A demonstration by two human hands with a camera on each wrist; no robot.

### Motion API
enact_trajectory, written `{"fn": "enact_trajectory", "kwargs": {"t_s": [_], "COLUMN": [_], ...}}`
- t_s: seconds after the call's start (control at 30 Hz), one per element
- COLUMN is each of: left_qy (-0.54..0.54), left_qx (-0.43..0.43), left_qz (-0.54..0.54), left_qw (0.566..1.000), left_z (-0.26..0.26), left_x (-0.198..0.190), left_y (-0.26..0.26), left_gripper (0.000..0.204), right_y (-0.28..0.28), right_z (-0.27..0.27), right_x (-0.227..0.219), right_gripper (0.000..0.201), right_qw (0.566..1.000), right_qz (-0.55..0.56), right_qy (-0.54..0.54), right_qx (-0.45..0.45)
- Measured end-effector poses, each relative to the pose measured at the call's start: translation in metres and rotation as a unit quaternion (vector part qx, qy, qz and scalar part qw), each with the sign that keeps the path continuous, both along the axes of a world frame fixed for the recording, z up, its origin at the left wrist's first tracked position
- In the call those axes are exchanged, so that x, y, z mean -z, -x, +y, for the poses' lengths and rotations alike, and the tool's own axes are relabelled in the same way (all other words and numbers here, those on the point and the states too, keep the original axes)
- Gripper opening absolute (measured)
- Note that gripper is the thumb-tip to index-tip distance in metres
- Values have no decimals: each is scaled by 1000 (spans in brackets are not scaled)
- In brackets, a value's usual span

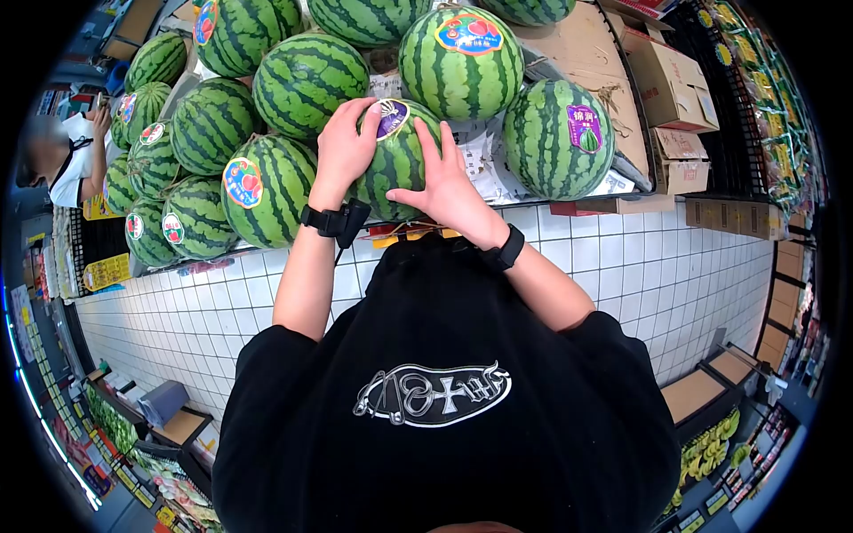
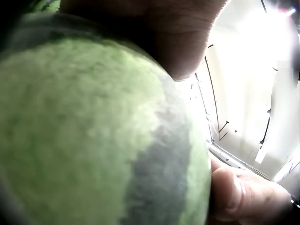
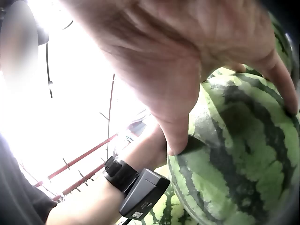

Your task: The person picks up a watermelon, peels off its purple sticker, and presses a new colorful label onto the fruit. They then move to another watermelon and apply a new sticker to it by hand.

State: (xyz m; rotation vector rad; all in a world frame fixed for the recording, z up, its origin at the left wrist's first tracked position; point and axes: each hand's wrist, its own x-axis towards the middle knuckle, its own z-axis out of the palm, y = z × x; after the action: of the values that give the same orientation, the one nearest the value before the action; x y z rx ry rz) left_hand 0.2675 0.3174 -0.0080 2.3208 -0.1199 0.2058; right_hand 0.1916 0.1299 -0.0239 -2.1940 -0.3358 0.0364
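Note:
Both hands rest on one striped watermelon (image 1: pixel 388 171) at the stall's near edge, a purple and white sticker on its top. The left hand (image 1: pixel 346 147) lies against its upper left side, fingers bent slightly over the rind. On its right side, the right hand (image 1: pixel 453 191) has its fingers and thumb spread. Striped rind (image 2: pixel 84 122) fills much of the left wrist view, with part of the left hand (image 2: pixel 173 33) above it. In the right wrist view, the right hand (image 3: pixel 183 56) arches over the watermelon (image 3: pixel 243 150), its thumb tip touching the rind.
More watermelons (image 1: pixel 311 84) crowd the left and back of the stall; another (image 1: pixel 558 139) sits at the right. Cardboard boxes (image 1: pixel 671 89) stand farther right. White floor tiles (image 1: pixel 613 258) run below the stall edge. A person (image 1: pixel 75 160) is at the far left.

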Motion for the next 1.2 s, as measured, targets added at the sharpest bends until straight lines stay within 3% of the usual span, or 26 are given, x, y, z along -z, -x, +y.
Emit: {"fn": "enact_trajectory", "kwargs": {"t_s": [0.23,0.27,0.6,0.87,0.97,1.1,1.2], "left_qy": [-26,-18,-37,58,107,59,66], "left_qx": [-21,-24,-44,-26,-27,-66,-66], "left_qz": [19,24,46,-22,-3,77,62], "left_qw": [999,999,997,998,994,993,994], "left_z": [-6,-6,-8,-3,2,-2,-5], "left_x": [-6,-7,-3,7,10,-2,-2], "left_y": [4,5,3,-2,-12,-21,-22], "left_gripper": [36,37,41,32,28,25,27], "right_y": [-18,-20,-31,-28,-25,-21,-20], "right_z": [-6,-7,-8,-8,-9,-9,-10], "right_x": [0,8,14,6,16,13,6], "right_gripper": [133,137,142,140,138,136,136], "right_qw": [996,997,996,995,997,998,996], "right_qz": [69,57,48,55,30,40,67], "right_qy": [51,13,47,58,36,15,31], "right_qx": [-32,-46,-65,-64,-56,-53,-51]}}
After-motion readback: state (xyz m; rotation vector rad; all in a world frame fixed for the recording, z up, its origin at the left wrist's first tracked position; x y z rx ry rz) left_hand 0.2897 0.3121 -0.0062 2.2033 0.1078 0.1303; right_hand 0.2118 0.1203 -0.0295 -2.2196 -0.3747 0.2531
